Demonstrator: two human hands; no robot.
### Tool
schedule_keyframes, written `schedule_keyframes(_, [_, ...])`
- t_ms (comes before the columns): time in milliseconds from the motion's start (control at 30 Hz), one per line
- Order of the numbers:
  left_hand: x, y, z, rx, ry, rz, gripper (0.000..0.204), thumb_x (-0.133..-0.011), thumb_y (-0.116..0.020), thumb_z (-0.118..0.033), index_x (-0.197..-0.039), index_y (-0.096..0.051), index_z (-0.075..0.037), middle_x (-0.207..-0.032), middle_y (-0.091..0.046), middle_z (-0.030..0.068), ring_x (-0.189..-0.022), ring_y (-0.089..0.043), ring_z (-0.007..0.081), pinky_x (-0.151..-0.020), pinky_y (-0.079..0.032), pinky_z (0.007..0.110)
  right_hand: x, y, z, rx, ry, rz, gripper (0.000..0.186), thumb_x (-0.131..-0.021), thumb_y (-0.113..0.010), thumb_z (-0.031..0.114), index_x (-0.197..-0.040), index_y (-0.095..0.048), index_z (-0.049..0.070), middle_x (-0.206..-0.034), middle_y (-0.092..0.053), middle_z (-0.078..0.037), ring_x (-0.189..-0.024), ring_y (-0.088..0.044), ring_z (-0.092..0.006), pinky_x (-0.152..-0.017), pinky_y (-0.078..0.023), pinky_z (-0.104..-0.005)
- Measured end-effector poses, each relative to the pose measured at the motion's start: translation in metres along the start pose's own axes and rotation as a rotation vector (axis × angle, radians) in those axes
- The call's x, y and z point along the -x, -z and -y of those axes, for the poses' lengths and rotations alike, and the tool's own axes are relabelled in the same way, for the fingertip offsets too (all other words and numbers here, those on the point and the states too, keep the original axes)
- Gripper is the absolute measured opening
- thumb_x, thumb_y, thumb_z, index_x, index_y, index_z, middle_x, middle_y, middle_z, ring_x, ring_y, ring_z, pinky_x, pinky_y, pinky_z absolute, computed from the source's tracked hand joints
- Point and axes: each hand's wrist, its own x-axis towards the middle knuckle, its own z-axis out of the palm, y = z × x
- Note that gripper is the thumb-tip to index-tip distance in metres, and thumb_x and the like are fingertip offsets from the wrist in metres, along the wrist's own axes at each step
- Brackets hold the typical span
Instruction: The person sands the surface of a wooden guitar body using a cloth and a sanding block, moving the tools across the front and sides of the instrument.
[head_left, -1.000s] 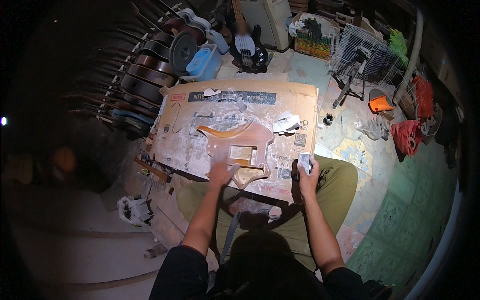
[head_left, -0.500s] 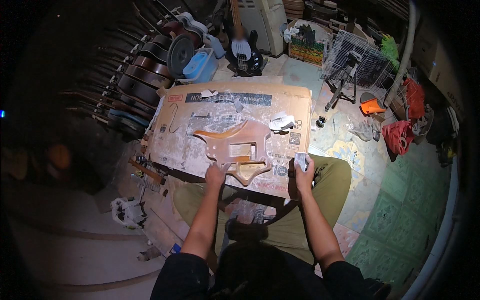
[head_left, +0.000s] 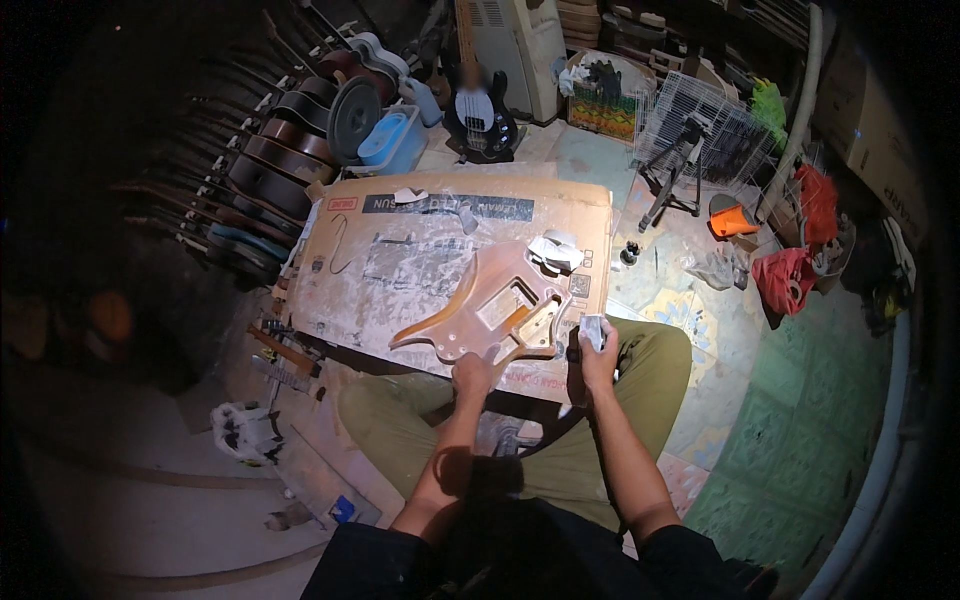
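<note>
An unfinished wooden electric guitar body (head_left: 462,312) with routed cavities lies on a dusty sheet of cardboard (head_left: 340,290). My left hand (head_left: 473,374) is closed on its near edge, the fingertips partly hidden from view. In my right hand (head_left: 602,362) is a small grey sanding block (head_left: 592,328), held just right of the guitar body and apart from it. A crumpled white piece of paper (head_left: 556,252) touches or lies close to the body's far right side; which of the two, I cannot tell.
Scraps of paper (head_left: 410,195) lie toward the cardboard's far edge. Several guitars (head_left: 270,160) stand in a row at the left, and a black electric bass (head_left: 482,125) stands beyond. A tripod (head_left: 680,170) and red bags (head_left: 785,278) are on the tiled floor at right.
The guitar body has turned counterclockwise and shifted right, its long horn swinging down toward me. My left hand has moved right with it. The right hand still holds the sanding block.
</note>
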Motion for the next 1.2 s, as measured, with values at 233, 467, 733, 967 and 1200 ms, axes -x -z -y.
schedule_keyframes(233, [0.012, -0.023, -0.019, 0.136, -0.03, 0.093, 0.072, -0.092, -0.059, -0.065, -0.099, -0.073, 0.006, -0.101, -0.07, 0.0325, -0.099, -0.069, 0.048, -0.087, -0.054, 0.054, 0.002, -0.006, 0.0, 0.022, 0.033, 0.027, 0.051, -0.089, -0.073, 0.011, -0.134, -0.051, -0.001, -0.13, -0.06, -0.017, -0.122, -0.058, -0.0278, -0.107, -0.043, -0.0376])
schedule_keyframes(467, [0.003, 0.008, -0.02, 0.196, -0.168, 0.053, 0.054, -0.088, -0.072, -0.05, -0.099, -0.071, 0.003, -0.101, -0.07, 0.0306, -0.099, -0.069, 0.0439, -0.087, -0.054, 0.051, 0.008, 0.0, 0.021, 0.221, 0.168, 0.092, 0.05, -0.088, -0.072, 0.011, -0.134, -0.053, 0.003, -0.13, -0.059, -0.022, -0.123, -0.057, -0.0368, -0.107, -0.043, -0.0417])
schedule_keyframes(733, [-0.06, 0.027, -0.022, -0.005, -0.313, 0.014, 0.1, -0.085, -0.066, -0.066, -0.16, -0.025, -0.014, -0.163, -0.025, 0.0284, -0.148, -0.023, 0.0533, -0.118, -0.022, 0.063, -0.04, -0.044, 0.068, 0.632, 0.614, 0.251, 0.041, -0.083, -0.07, 0.007, -0.123, -0.06, 0.006, -0.109, -0.058, -0.02, -0.101, -0.056, -0.0406, -0.088, -0.046, -0.049])
schedule_keyframes(967, [-0.066, 0.019, -0.02, -0.023, -0.234, 0.199, 0.118, -0.079, -0.066, -0.075, -0.165, -0.01, -0.015, -0.166, -0.018, 0.0265, -0.152, -0.014, 0.0502, -0.119, -0.011, 0.067, 0.014, -0.059, 0.045, 0.835, 0.642, 0.589, 0.025, -0.085, -0.064, 0.009, -0.11, -0.068, 0.013, -0.106, -0.058, -0.022, -0.101, -0.055, -0.0396, -0.085, -0.045, -0.0513])
schedule_keyframes(1200, [-0.063, 0.026, -0.025, 0.033, -0.264, 0.222, 0.124, -0.075, -0.072, -0.072, -0.164, -0.01, -0.013, -0.165, -0.018, 0.0282, -0.153, -0.011, 0.0502, -0.119, -0.01, 0.067, -0.03, -0.066, 0.051, 0.904, 0.6, 0.305, 0.028, -0.082, -0.069, 0.014, -0.11, -0.067, 0.011, -0.105, -0.059, -0.022, -0.095, -0.055, -0.0403, -0.08, -0.044, -0.0518])
